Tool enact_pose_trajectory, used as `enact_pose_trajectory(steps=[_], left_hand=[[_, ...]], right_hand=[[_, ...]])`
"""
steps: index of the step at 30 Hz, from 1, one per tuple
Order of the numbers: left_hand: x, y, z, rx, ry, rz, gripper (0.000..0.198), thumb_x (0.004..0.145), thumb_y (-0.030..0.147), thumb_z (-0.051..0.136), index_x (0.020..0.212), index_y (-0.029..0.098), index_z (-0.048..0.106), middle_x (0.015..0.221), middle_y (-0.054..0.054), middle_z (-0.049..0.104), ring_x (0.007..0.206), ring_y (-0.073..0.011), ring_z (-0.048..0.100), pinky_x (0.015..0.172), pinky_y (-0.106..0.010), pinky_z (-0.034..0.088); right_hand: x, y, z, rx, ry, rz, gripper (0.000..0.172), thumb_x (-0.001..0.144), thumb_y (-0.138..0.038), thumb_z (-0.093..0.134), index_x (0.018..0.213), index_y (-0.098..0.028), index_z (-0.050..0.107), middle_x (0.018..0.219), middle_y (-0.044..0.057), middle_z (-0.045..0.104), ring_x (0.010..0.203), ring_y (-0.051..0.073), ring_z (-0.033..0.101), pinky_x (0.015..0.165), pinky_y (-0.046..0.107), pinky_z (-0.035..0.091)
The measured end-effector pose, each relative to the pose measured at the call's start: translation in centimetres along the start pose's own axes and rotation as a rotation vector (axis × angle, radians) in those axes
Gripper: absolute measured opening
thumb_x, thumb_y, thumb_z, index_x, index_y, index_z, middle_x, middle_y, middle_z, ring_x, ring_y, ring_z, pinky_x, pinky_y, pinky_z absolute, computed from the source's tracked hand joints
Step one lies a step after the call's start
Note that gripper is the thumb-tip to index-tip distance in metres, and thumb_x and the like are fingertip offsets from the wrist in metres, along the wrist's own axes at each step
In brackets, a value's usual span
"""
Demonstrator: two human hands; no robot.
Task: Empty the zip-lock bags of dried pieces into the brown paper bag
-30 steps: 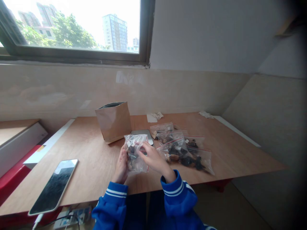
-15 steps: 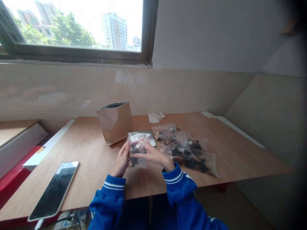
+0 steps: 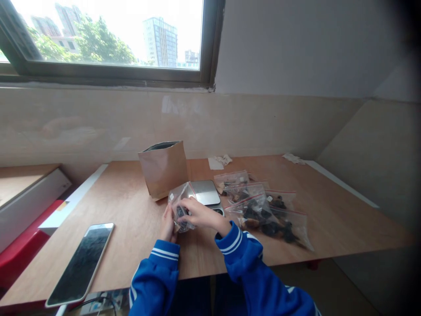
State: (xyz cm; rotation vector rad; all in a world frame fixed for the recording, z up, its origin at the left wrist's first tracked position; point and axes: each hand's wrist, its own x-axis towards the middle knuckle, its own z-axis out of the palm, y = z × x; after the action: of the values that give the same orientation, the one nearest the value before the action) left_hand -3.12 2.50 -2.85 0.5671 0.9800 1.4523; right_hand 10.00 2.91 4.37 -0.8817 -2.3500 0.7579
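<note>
Both my hands hold a small clear zip bag (image 3: 179, 202) with dark pieces inside, low over the wooden table (image 3: 131, 219). My left hand (image 3: 169, 226) grips its left side from below. My right hand (image 3: 199, 215) lies across its front with fingers pressed on the plastic. Just behind the bag sits a small metal-topped scale (image 3: 206, 194). A brown paper bag (image 3: 164, 169) stands open behind it to the left.
Several filled zip bags (image 3: 263, 210) lie in a heap to the right of the scale. A phone (image 3: 82, 261) on a cable lies at the near left edge. Crumpled paper scraps (image 3: 219, 161) rest by the back wall. A window runs above.
The zip bag has come down and been squeezed smaller between my hands; the scale behind it now shows. The camera has shifted slightly left.
</note>
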Motion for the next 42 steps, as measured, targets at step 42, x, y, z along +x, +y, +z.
enact_pose_trajectory(steps=[42], left_hand=[[0.3,0.1,-1.2,-0.291,-0.064,-0.225,0.048,0.095,0.040,0.027,0.139,0.026,0.036,0.129,0.000,0.058,0.124,-0.0233,0.048,0.097,-0.033,0.046]], right_hand=[[15.8,-0.9,-6.9,-0.156,0.620,-0.202,0.019,0.092,-0.010,0.033,0.098,-0.018,0.049,0.103,0.008,0.051,0.102,0.018,0.048,0.097,0.033,0.039]])
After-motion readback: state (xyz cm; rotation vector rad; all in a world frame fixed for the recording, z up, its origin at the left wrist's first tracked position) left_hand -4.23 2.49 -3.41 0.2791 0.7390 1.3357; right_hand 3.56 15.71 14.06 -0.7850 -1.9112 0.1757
